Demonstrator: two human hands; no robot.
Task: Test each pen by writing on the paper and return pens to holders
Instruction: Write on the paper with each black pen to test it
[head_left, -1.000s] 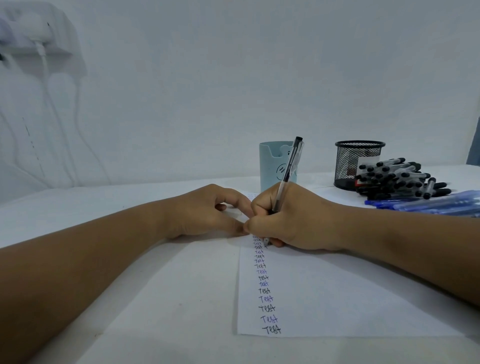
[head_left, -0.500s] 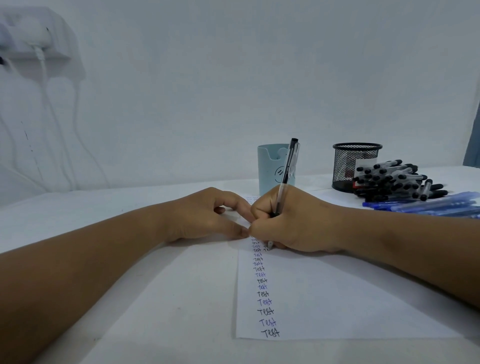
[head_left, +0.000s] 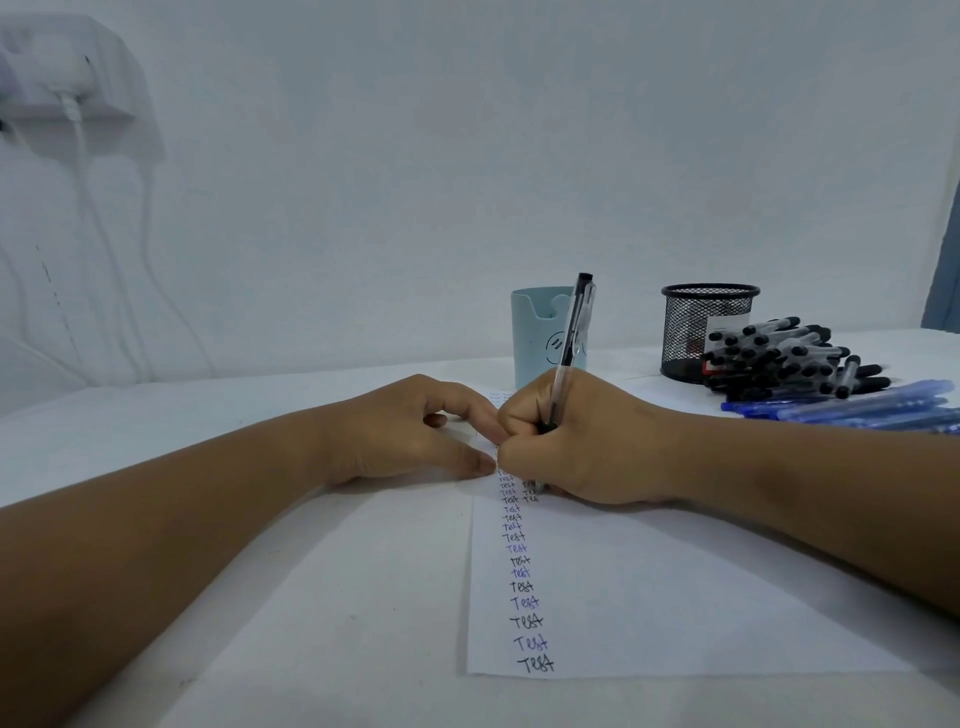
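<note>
The fingers (head_left: 524, 421) of the right hand (head_left: 582, 441) are curled tight around a clear-barrelled pen with a black cap end (head_left: 571, 343), holding it nearly upright with its tip on the white sheet of paper (head_left: 675, 597), beside the top of a second column of writing. The left hand (head_left: 400, 431) lies just beside it, fingers relaxed and holding nothing, thumb and forefinger pressing the sheet's left edge flat on the white counter (head_left: 260, 649).

Down the sheet runs a long column of the handwritten word "Test" (head_left: 522, 587), mostly black with a few blue entries, so many pens have apparently been tried. A second column has only a couple of words, and that is where the pen is working now.

Behind the hands stands a pale blue plastic cup holder with a drawn smiley face (head_left: 540, 332), and to its right a black wire-mesh holder (head_left: 691, 332). Neither shows any pen rising above its rim. Beside the mesh holder lies a heap of clear pens with black caps (head_left: 789, 358), and just in front of that a row of blue pens (head_left: 852, 408) flat on the counter.

My reading: the testing is well along, yet returning pens to the holders seems hardly started. Whether the loose piles are tested or untested cannot be told.
</note>
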